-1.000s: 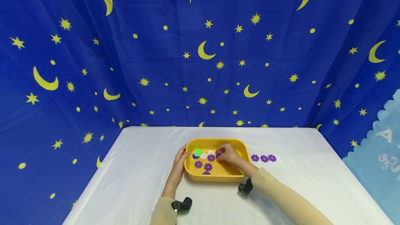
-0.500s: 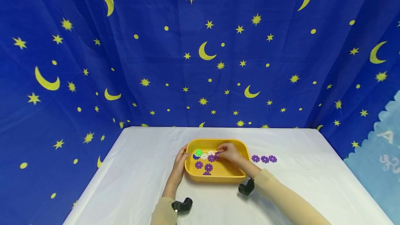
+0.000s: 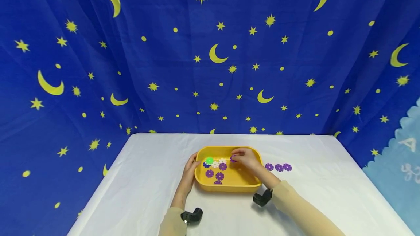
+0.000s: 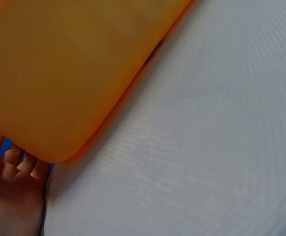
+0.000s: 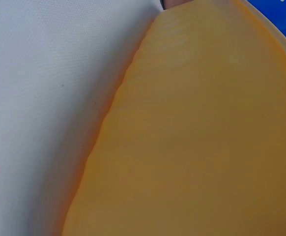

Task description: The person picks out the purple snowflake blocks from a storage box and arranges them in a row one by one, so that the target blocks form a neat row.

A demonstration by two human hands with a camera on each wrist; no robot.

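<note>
A yellow plastic tray [image 3: 229, 189] stands on the white table. My left hand [image 3: 189, 173] grips its left end, thumb over the rim and fingers along the outer wall; the left wrist view shows those fingers against the tray [image 4: 59, 78]. Inside the tray, my right hand [image 3: 247, 159] pinches a purple snowflake disc [image 3: 233, 158], partly hidden by the fingers. Left of that hand lie several loose purple snowflake discs [image 3: 219, 176], white discs [image 3: 214, 164], a green disc [image 3: 209, 160] and a blue disc [image 3: 206, 165]. The right wrist view shows mostly the tray's outer wall [image 5: 192, 128].
Three purple snowflake discs [image 3: 279, 168] lie in a row on the table just right of the tray. A blue curtain [image 3: 183, 65] with yellow moons and stars closes off the back and sides of the table [image 3: 315, 188].
My right hand has lifted slightly and shifted right within the tray, carrying a purple snowflake disc away from the others. The left hand keeps its hold on the tray.
</note>
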